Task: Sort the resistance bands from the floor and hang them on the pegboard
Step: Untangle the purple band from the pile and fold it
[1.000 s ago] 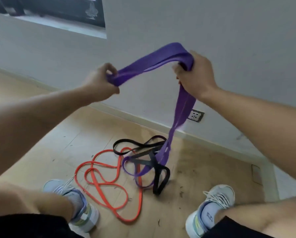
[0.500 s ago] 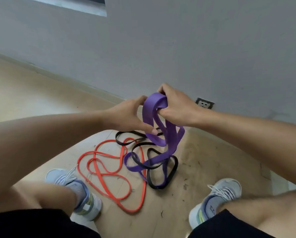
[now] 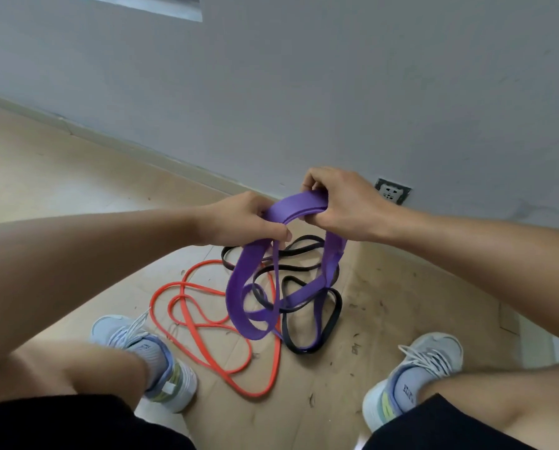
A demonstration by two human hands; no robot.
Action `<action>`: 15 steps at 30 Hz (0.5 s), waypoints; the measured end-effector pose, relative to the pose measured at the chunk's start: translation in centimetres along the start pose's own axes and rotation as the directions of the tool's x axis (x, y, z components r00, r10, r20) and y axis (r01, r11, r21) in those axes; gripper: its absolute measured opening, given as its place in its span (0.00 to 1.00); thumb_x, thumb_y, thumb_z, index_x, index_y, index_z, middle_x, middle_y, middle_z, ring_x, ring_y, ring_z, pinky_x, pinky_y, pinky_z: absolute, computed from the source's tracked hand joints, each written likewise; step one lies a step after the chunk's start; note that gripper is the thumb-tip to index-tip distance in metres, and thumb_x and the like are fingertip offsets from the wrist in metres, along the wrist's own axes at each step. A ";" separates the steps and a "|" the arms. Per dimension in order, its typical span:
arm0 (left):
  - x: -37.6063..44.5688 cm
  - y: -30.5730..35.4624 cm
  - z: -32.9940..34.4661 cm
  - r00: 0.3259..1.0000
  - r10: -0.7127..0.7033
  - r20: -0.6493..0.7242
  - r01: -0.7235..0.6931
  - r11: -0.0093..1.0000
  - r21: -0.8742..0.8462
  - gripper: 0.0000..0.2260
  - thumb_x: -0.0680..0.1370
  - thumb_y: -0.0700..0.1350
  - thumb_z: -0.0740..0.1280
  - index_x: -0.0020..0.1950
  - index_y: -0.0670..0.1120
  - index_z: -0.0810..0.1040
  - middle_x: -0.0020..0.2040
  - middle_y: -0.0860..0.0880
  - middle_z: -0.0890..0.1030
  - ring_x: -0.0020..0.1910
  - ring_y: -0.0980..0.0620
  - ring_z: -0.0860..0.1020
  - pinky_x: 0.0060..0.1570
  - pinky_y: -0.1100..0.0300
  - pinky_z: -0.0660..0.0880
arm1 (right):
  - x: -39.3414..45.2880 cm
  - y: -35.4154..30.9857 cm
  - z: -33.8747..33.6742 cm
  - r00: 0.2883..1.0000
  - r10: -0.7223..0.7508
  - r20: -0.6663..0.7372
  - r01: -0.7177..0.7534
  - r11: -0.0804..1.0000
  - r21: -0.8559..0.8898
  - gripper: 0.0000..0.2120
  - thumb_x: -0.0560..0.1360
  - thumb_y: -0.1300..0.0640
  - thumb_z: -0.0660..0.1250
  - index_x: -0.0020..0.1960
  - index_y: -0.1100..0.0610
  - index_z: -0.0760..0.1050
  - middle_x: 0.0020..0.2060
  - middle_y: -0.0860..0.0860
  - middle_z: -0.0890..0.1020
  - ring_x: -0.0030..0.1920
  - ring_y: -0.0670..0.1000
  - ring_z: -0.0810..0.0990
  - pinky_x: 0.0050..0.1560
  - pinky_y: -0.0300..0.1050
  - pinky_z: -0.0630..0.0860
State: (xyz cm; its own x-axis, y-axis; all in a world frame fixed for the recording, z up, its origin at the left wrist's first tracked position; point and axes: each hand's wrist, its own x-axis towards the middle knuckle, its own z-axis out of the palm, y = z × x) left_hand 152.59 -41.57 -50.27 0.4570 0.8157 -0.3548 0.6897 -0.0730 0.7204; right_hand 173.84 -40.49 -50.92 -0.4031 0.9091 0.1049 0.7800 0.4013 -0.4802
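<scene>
Big grey wall [image 3: 336, 92] fills the top of the view, pale wooden floor [image 3: 60, 177] runs beneath it, and the person stands over the pile with a shoe planted on either side. No pegboard in sight from here.

Down on the floor between the feet, the orange band [image 3: 258, 378] sprawls in long thin loops, and the black band [image 3: 330, 323] lies coiled just beside it, the two overlapping near the middle. A thinner purple strand seems threaded through the black one, though it's hard to tell where it belongs.

Up in the air, the wide purple band [image 3: 239, 287] is the one in play! It's folded into several layers at the top and droops in soft loops whose bottoms hang in front of the pile; whether they touch it, I can't tell.

The left hand [image 3: 242, 219] has fingers curled round the folded layers, thumb pressing on. The right hand [image 3: 343, 203] grips the same bundle just beside it, fingers wrapped tight.

This looks like light, floppy, stretchy rubber: no stiffness at all, likely a bit grippy. Best held at the stacked fold on top, so the loops hang together and don't snag the black band below.
</scene>
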 end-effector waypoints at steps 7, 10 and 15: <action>-1.0 0.4 -0.5 0.998 -0.036 0.060 0.041 0.995 -0.085 0.05 0.79 0.46 0.69 0.49 0.45 0.79 0.36 0.46 0.86 0.31 0.54 0.82 0.35 0.65 0.75 | -0.8 -0.5 -1.2 0.962 0.061 0.267 -0.103 0.984 0.145 0.16 0.68 0.45 0.82 0.45 0.49 0.78 0.36 0.45 0.81 0.35 0.45 0.76 0.36 0.37 0.70; -1.2 0.4 -0.8 0.993 -0.047 0.106 0.062 0.989 -0.137 0.04 0.79 0.43 0.67 0.49 0.43 0.78 0.36 0.43 0.84 0.34 0.51 0.82 0.37 0.61 0.79 | -1.3 -0.5 -1.7 0.901 0.054 0.431 -0.190 0.941 0.279 0.18 0.68 0.42 0.81 0.45 0.50 0.77 0.35 0.44 0.79 0.36 0.45 0.76 0.41 0.39 0.71; -1.6 -0.4 -1.3 0.973 -0.018 0.228 0.074 0.968 -0.238 0.04 0.79 0.40 0.68 0.51 0.40 0.78 0.41 0.40 0.84 0.41 0.42 0.82 0.55 0.42 0.81 | -1.4 -0.5 -1.8 0.875 0.024 0.484 -0.253 0.874 0.414 0.19 0.75 0.38 0.71 0.52 0.54 0.81 0.41 0.51 0.82 0.42 0.47 0.79 0.51 0.45 0.74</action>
State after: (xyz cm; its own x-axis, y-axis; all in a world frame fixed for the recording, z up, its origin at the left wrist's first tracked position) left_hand 150.88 -42.09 -49.26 0.5609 0.6642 -0.4942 0.5676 0.1261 0.8136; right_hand 174.88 -41.78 -49.30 -0.5656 0.7507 -0.3414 0.5857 0.0743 -0.8072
